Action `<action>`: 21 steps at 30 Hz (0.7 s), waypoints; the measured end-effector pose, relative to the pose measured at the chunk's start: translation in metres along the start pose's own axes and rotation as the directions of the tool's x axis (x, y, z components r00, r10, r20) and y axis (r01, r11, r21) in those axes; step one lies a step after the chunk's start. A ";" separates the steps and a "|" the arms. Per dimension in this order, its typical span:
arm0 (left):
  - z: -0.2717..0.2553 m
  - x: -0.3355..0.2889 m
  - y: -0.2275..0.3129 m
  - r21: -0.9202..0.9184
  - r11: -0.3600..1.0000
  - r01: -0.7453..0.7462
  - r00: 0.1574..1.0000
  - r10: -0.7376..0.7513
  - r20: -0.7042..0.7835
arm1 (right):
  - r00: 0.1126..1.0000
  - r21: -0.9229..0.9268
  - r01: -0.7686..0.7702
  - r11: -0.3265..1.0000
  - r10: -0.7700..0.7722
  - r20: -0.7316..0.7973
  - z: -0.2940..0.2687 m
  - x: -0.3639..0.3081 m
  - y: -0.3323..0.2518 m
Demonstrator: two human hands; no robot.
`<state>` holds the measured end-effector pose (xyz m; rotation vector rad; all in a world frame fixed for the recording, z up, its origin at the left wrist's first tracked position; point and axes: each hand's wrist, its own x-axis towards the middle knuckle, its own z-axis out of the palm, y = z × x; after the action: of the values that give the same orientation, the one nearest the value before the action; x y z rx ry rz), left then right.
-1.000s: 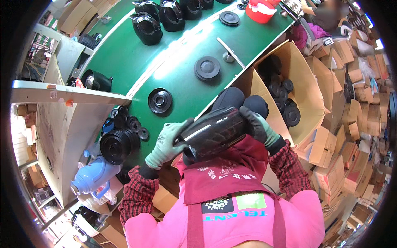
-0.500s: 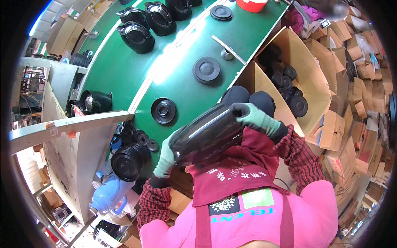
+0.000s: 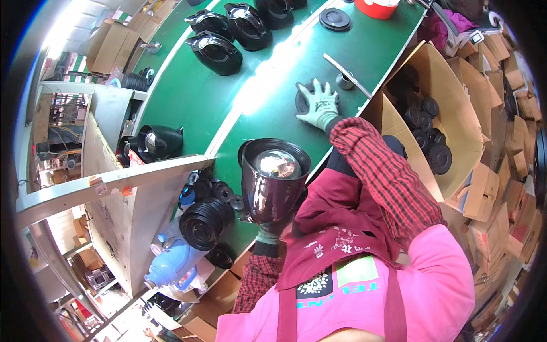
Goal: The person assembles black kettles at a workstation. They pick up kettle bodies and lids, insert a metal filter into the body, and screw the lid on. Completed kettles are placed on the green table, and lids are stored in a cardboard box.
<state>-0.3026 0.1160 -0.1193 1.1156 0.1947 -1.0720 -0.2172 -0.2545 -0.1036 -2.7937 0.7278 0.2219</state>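
Note:
My left hand (image 3: 270, 235), in a pale green glove, holds a glossy black jug body (image 3: 268, 196) from below, its fingers mostly hidden. The jug stands nearly upright with its wide end toward me, and a shiny silver dome (image 3: 277, 164) shows within the black rim. My right hand (image 3: 320, 106), gloved too, reaches out over the green bench with its fingers spread. Its fingers lie on or just above a flat black round disc (image 3: 302, 98), which they partly cover.
Several black jugs (image 3: 219, 54) stand at the far left of the green bench (image 3: 228, 91). A metal bar on a round post (image 3: 345, 80) sits near the right edge. An open carton (image 3: 464, 114) holds black round parts. Stacked black rings (image 3: 205, 222) and a blue flask (image 3: 171, 265) are at left.
My right hand has left the jug and moved forward to the black disc. The jug has turned from lying sideways to nearly upright in my left hand. The whole view has shifted.

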 end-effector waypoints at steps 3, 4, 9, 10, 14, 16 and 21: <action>-0.002 -0.003 0.011 0.061 0.997 -0.039 0.999 0.037 0.038 | 0.952 0.520 0.212 0.827 -0.056 -0.300 -0.032 -0.028 0.022; -0.002 -0.006 0.014 0.085 0.995 -0.055 0.998 0.051 0.047 | 0.984 0.905 0.159 0.395 -0.136 -0.114 -0.069 -0.054 0.021; 0.026 0.004 0.044 0.303 0.932 -0.200 0.961 0.126 0.246 | 0.853 0.923 0.378 0.078 -0.416 -0.314 -0.099 -0.179 0.036; 0.033 0.006 0.047 0.341 0.911 -0.230 0.949 0.132 0.288 | 0.851 0.942 0.337 0.000 -0.429 -0.304 -0.107 -0.189 0.031; 0.055 0.005 0.060 0.482 0.807 -0.341 0.904 0.141 0.404 | 0.868 0.929 0.369 0.028 -0.368 -0.333 -0.101 -0.221 0.045; 0.064 0.001 0.062 0.535 0.749 -0.391 0.885 0.146 0.443 | 0.891 0.942 0.335 0.006 -0.328 -0.315 -0.103 -0.230 0.045; 0.082 0.001 0.057 0.589 0.633 -0.501 0.833 0.170 0.526 | 0.863 0.890 0.444 0.105 -0.319 -0.393 -0.107 -0.243 0.049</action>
<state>-0.2870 0.0510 -0.0447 1.4864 -0.8500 -1.0216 -0.4424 -0.2139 0.0397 -1.5711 -0.0176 -0.3974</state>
